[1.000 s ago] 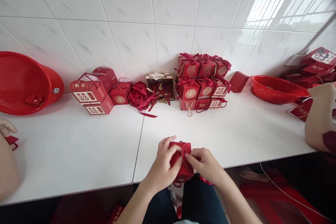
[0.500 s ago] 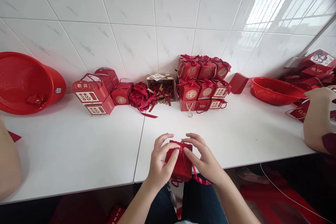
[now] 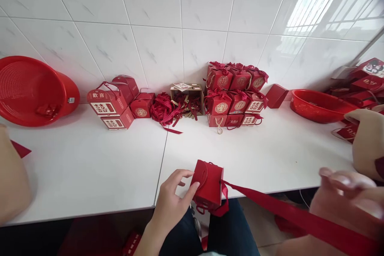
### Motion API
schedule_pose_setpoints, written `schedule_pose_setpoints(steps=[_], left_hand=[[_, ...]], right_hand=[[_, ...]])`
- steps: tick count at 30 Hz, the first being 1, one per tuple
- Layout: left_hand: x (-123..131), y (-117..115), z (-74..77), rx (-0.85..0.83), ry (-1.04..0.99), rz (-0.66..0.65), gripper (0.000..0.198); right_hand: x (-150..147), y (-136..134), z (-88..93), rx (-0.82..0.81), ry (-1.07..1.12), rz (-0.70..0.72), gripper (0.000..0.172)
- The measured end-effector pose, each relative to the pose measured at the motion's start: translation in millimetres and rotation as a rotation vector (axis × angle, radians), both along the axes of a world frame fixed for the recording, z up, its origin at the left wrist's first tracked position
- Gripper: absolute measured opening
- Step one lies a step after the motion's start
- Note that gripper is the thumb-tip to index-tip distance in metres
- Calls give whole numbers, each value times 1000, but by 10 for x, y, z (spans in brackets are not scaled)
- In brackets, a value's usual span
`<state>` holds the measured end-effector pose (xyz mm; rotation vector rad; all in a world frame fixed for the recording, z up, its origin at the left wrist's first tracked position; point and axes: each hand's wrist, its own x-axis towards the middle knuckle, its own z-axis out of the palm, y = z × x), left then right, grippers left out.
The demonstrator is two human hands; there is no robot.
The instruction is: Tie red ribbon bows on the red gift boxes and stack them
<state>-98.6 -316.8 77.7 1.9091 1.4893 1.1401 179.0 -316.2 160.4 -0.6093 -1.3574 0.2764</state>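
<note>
At the front edge of the desk (image 3: 99, 176), the red box (image 3: 210, 184) is sitting with its slotted flap facing up. The left hand (image 3: 172, 200) is resting a loosely parted grip against it, fingertips touching. A red ribbon (image 3: 270, 202) is stretching from the box toward the right hand (image 3: 345, 204), right along the desk's front edge; blur is hiding whether that curled grip is holding it.

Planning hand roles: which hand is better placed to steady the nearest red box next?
Probably the left hand: it is at the box, while the right hand is farther off, along the stretched ribbon.
</note>
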Motion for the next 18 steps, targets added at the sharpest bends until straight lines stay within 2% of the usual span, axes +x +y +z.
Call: schedule_pose_setpoints(steps=[2, 3, 6, 10, 13, 18], left_hand=[[10, -12, -21, 28, -1, -4, 20], [21, -13, -29, 38, 0, -11, 21], [53, 0, -62, 26, -83, 17, 16], [50, 14, -120, -72, -321, 163, 18], [35, 9, -144, -135, -444, 213, 21], [52, -1, -139, -159, -501, 224, 24]], right_hand=[[-199, 1, 20, 128, 29, 75, 22], [-331, 3, 20, 23, 57, 82, 15], [-669, 50, -44, -297, 64, 207, 16], [-841, 235, -246, -633, -253, 341, 22], [-931, 369, -404, -761, -455, 359, 25], [-1100, 439, -541, -843, -606, 326, 23]])
